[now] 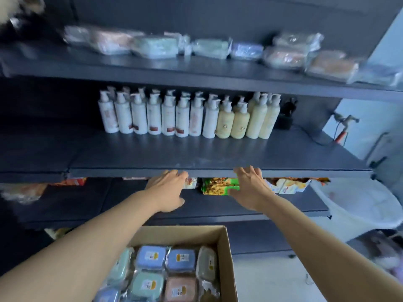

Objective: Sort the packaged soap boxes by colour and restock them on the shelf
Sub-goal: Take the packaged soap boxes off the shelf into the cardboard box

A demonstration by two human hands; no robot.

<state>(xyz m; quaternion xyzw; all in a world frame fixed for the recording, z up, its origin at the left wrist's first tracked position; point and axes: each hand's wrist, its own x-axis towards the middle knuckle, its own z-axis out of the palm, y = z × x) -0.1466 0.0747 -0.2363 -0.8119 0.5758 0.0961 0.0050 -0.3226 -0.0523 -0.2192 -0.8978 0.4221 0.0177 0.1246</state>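
Dark shelving unit (196,153), head view. Wrapped soap boxes lie blurred along the top shelf (196,47); more sit in the cardboard box (226,258) below. Left hand (169,188) and right hand (250,186) both reach under the middle shelf edge, fingers released, grasping nothing.

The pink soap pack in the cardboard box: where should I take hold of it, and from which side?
Come from straight above. The pink soap pack lies flat, label up, packed tight against neighbouring packs in the cardboard box, so its sides are barely reachable. Its right edge, beside the crinkled wrapper gap, probably gives fingers the most room; pinch across there and lift. Both the left hand and right hand look empty.
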